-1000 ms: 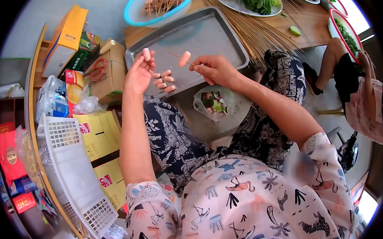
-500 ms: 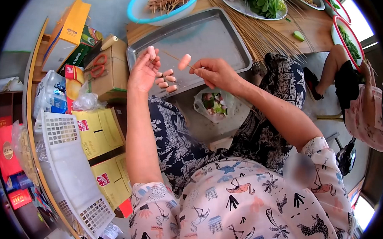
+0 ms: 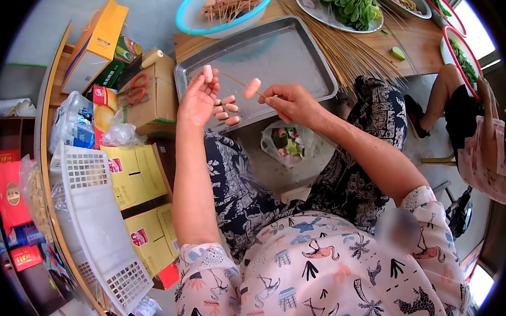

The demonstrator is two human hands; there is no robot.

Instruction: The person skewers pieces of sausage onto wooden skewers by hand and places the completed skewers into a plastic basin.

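My left hand (image 3: 197,99) is closed on a short pink sausage (image 3: 208,74), held upright between its fingertips above the tray's left side. Between thumb and fingers, my right hand (image 3: 290,101) grips a thin bamboo skewer (image 3: 234,79). One sausage (image 3: 253,88) is threaded on that skewer close to my right fingers. The skewer's free end points left toward my left hand, apart from the sausage there. Several loose sausages (image 3: 231,107) lie at the near left corner of the metal tray (image 3: 311,63).
A blue-rimmed bowl (image 3: 184,25) behind the tray holds skewered sausages. Bamboo skewers (image 3: 333,48) lie right of it, near a plate of leafy greens (image 3: 352,5). A bag of scraps (image 3: 287,143) is below. Boxes (image 3: 155,97) stand left; another person's leg (image 3: 441,94) is at right.
The whole view has shifted slightly, with things sitting a little farther right. Both hands keep nearly the same pose, still holding the sausage and the skewer.
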